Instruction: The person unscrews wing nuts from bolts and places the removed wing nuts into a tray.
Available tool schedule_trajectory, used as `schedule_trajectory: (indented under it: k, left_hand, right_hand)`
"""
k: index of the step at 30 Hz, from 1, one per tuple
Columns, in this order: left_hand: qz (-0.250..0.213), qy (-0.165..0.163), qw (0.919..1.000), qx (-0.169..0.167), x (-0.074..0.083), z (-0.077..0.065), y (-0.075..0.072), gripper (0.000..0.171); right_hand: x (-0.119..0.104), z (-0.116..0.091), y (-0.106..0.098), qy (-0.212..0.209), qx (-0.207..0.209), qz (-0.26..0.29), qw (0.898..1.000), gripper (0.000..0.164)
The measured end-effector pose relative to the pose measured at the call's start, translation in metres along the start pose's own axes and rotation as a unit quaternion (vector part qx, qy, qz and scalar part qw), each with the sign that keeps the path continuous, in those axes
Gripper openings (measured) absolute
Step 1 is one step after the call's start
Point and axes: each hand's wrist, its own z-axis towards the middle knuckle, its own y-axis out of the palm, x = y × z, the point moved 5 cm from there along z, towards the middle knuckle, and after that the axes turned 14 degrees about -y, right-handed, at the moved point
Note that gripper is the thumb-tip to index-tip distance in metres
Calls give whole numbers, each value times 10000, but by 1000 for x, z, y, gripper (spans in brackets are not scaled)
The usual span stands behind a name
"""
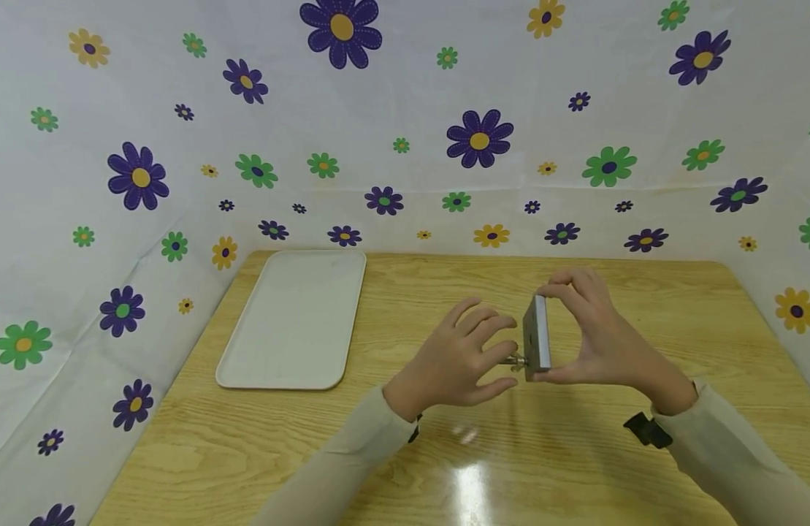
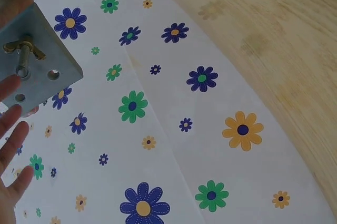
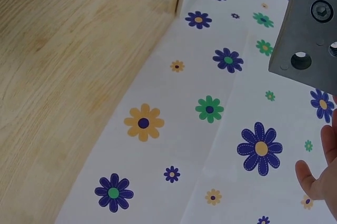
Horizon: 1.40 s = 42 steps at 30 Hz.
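My right hand [image 1: 605,340] grips a grey metal plate [image 1: 537,336] by its upper and lower edges, holding it upright above the table. The plate has several round holes, one with a socket-head bolt [image 3: 322,11] in it. On the side facing my left hand, the bolt's threaded end [image 2: 22,63] sticks out with a brass-coloured wing nut [image 2: 32,47] on it against the plate. My left hand [image 1: 460,354] is beside that end, fingers spread and loosely bent; one fingertip [image 2: 10,84] overlaps the bolt's tip in the left wrist view.
A white rectangular tray [image 1: 293,321] lies at the back left of the wooden table [image 1: 405,438]. White cloth [image 1: 405,95] with printed flowers stands behind the table and along its sides.
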Motion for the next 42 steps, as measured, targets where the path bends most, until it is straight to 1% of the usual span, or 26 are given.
schedule_trajectory:
  k: [3, 5, 6, 8, 13, 18, 23, 27, 30, 32, 35, 39, 42]
  left_hand:
    - [-120, 491, 9978, 439, 7, -3, -5, 24]
    - [-173, 766, 9948, 643, 11, -4, -6, 19]
    - [-185, 852, 9937, 706, 13, -5, -7, 18]
    - [-204, 916, 9925, 778, 15, -5, -7, 14]
    - [-112, 799, 9929, 877, 13, -3, -6, 8]
    - [-99, 592, 9940, 916, 7, 0, -4, 12]
    - [-157, 403, 9956, 827, 2, 3, -3, 14]
    - [-198, 306, 9972, 654, -2, 4, -3, 12]
    - [-280, 217, 9980, 532, -4, 5, -5, 10]
    - [-342, 156, 9980, 508, -5, 6, -8, 10]
    - [-501, 132, 9972, 542, -5, 7, -14, 10]
    - [-700, 243, 9952, 637, -2, 9, -22, 12]
    - [-726, 256, 9953, 589, -1, 10, -24, 16]
  right_hand:
    - [0, -1, 0, 15, 14, -5, 10000, 91]
    - [0, -1, 0, 28, 33, -5, 10000, 92]
    - [-1, -1, 0, 27, 50, -8, 10000, 91]
    - [-1, -1, 0, 40, 72, -7, 10000, 91]
    - [-2, -1, 0, 64, 53, 20, 10000, 91]
    - [-3, 0, 1, 52, -34, 38, 10000, 93]
    - [-5, 0, 1, 115, -73, 91, 9999, 93]
    - [-6, 0, 0, 144, -58, 143, 9998, 93]
    - [-8, 1, -1, 131, -10, 167, 9998, 92]
    - [-10, 2, -3, 139, 10, 157, 9998, 92]
    - [-12, 3, -6, 162, 43, 107, 9998, 92]
    - [-15, 5, -10, 197, 73, 104, 9997, 93]
    - [-16, 8, -13, 160, 126, 140, 9997, 93]
